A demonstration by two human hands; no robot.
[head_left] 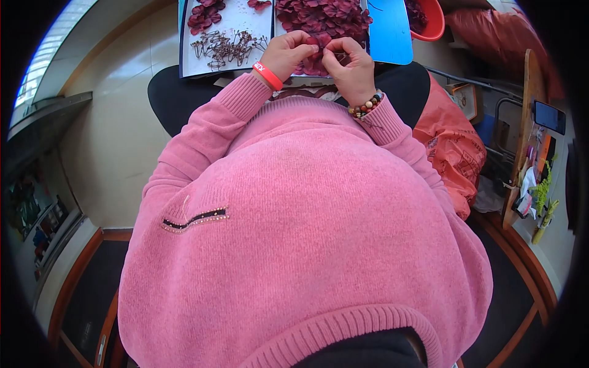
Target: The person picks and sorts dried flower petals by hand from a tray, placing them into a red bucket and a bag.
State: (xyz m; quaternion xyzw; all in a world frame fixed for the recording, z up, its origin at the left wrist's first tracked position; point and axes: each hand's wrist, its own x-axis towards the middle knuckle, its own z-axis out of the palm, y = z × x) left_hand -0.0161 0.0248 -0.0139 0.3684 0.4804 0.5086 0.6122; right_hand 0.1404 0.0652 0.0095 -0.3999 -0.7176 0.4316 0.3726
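The dark red petal (314, 43) lies between my hands, pinched in my left hand's (283, 55) grip; its long axis I can't tell. My right hand's (356, 72) grip is closed narrow just beside it, contents unclear. The petal heap (325, 17) lies beyond both, wiry stems (226, 49) left, blue board (391, 34) right.

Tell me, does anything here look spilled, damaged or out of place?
Nothing looks spilled or damaged. The untidiest spot is the tangle of thin brown wiry stems in the shallow white tray; some dark red petal-shaped pieces lie near it, apart from the main heap.
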